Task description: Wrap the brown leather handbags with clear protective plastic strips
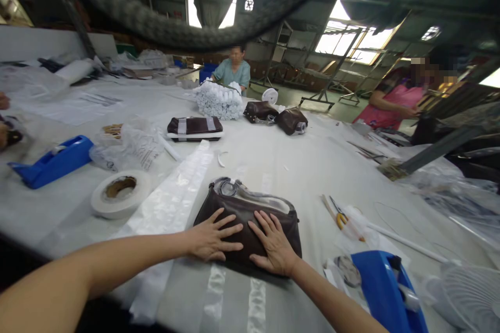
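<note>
A dark brown leather handbag (245, 218) lies on the white table (308, 166) in front of me, its strap and a wrapped metal ring along the far edge. My left hand (214, 237) rests flat on the left part of the bag with fingers spread. On the bag's right part lies my right hand (271, 244), also palm down, its fingers apart. Neither hand grips anything. Strips of clear wrap (172, 192) run beside the bag on the left.
Left are a tape roll (120, 193) and a blue dispenser (54, 160); right, orange-handled scissors (340, 218), another blue dispenser (385, 286) and a white fan (469, 291). Farther back lie more brown bags (195, 126) and a white bundle (219, 100). People work beyond.
</note>
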